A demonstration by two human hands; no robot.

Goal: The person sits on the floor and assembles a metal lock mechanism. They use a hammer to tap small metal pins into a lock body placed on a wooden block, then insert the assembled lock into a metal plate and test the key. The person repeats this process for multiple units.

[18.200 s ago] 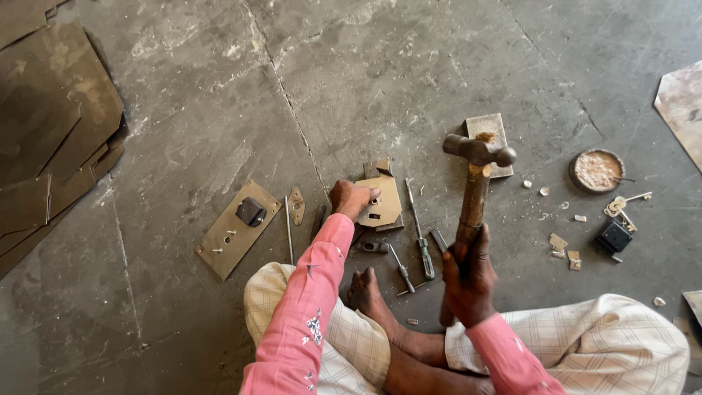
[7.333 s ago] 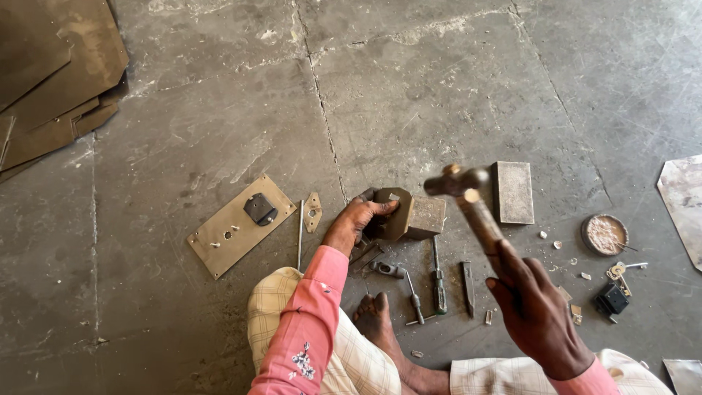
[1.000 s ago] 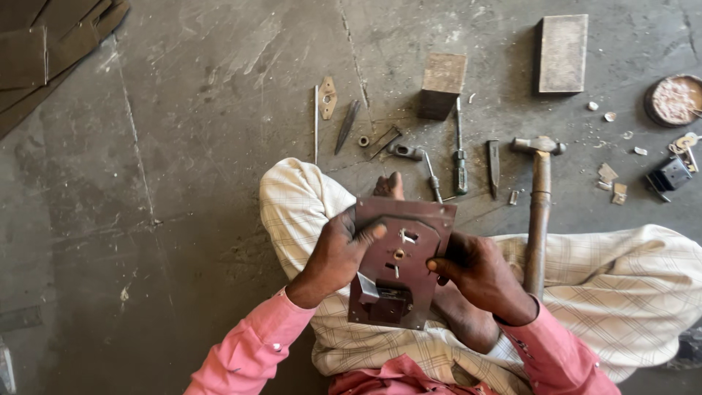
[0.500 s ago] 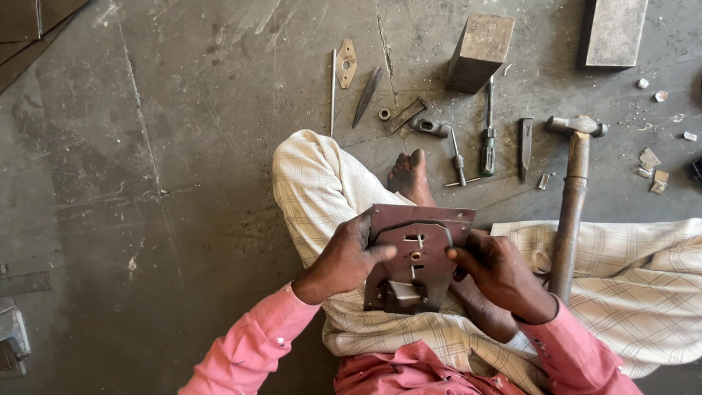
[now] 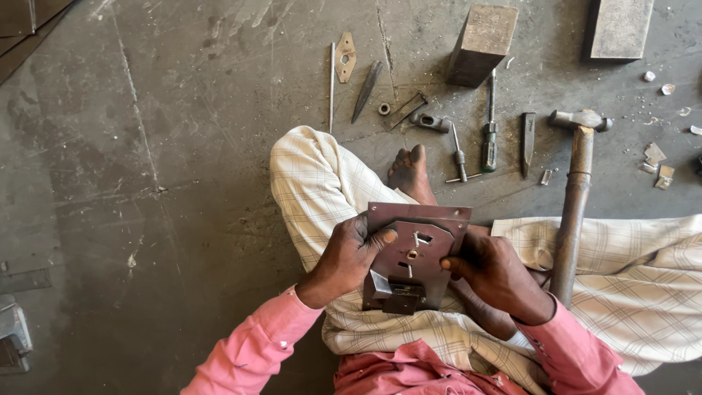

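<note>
Seated worker, viewed from above, holding 1 flat brown metal lock plate (image 5: 414,254) over the lap between both hands. The left hand (image 5: 345,256) grasps the plate's left edge, thumb laid on its face; the right hand (image 5: 496,272) grasps the right edge, fingertips (image 5: 447,265) curled onto the face. The plate's long axis runs away from the body, tilted slightly rightward at its far end; its face is turned up toward the camera. A smaller pointed overlay sits on the face with its peak aimed at the far edge, and 1 dark block-shaped fitting (image 5: 395,295) occupies the near end, between the wrists. The face shows several small cut-outs; their exact number cannot be told. Just right of the right hand lies 1 hammer (image 5: 575,183), handle across the checked cloth on the right leg, head pointing away from the body. Beyond the hands, past 1 bare foot (image 5: 409,170), tools lie on the grey concrete floor (image 5: 183,146): 1 screwdriver (image 5: 489,128), 1 short chisel (image 5: 528,137), 1 key-like rod with crossbar (image 5: 458,153), 1 dark pointed punch (image 5: 365,89), 1 thin rod (image 5: 332,84), 1 small pointed brass plate (image 5: 345,55) and 1 ring-shaped washer (image 5: 384,109). Farther out stand 2 rectangular metal blocks (image 5: 481,42), well apart from both hands. Both sleeves are pink.
</note>
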